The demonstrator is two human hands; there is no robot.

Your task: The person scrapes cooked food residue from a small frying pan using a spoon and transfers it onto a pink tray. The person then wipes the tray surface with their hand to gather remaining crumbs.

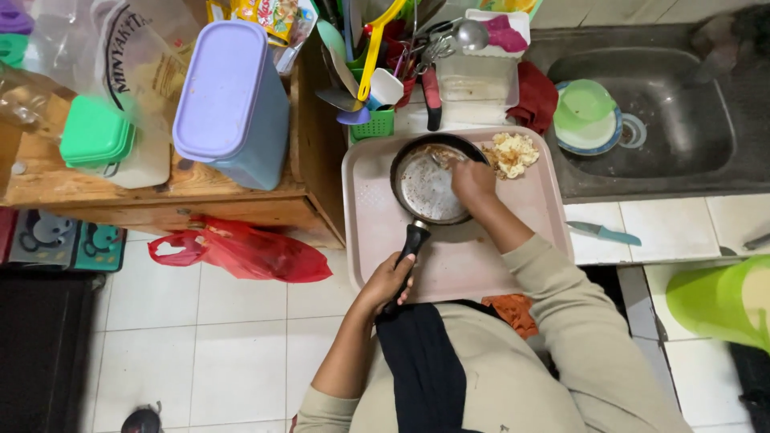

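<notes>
Left hand (388, 281), fingers clamped on the black handle of a small frying pan (429, 180) on a pink tray (465, 256); right hand (473, 180) inside the pan, its fingers' state hidden; scrambled egg (511, 153) just right.

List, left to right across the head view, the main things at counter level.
Green lidded box → lavender-lidded tub → pan, left hand on its handle → food heap → green bowl in sink.
</notes>
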